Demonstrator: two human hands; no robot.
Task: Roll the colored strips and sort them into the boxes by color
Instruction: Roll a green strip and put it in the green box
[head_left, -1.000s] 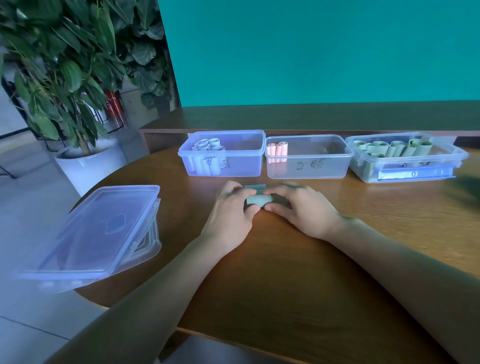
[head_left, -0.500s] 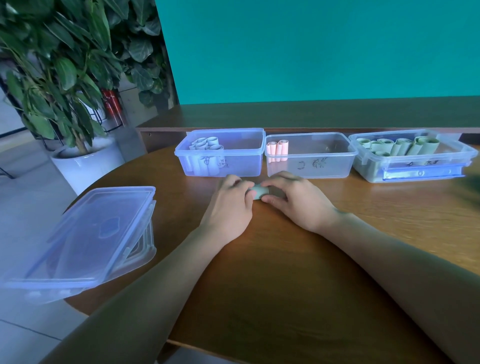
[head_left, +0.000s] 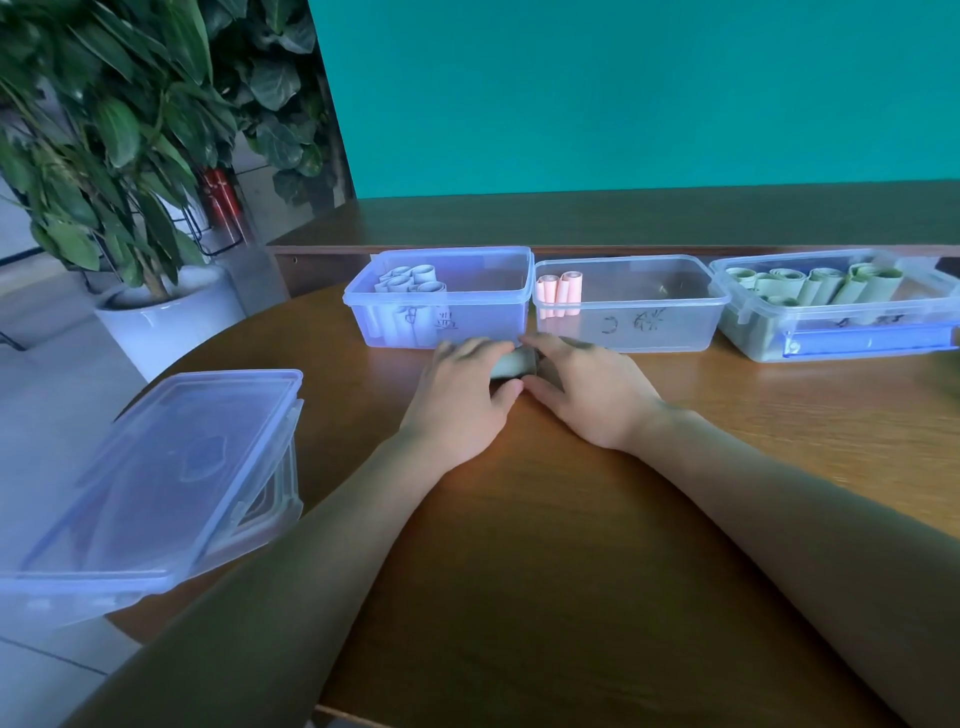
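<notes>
Hands (head_left: 462, 400) (head_left: 587, 395) clamped on green roll (head_left: 514, 362); boxes (head_left: 441, 296) (head_left: 628, 304) (head_left: 836, 306) of blue, pink, green rolls.

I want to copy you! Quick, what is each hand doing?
Left hand: fingers curled on the green roll, holding it.
Right hand: also holding the same green roll.
</notes>
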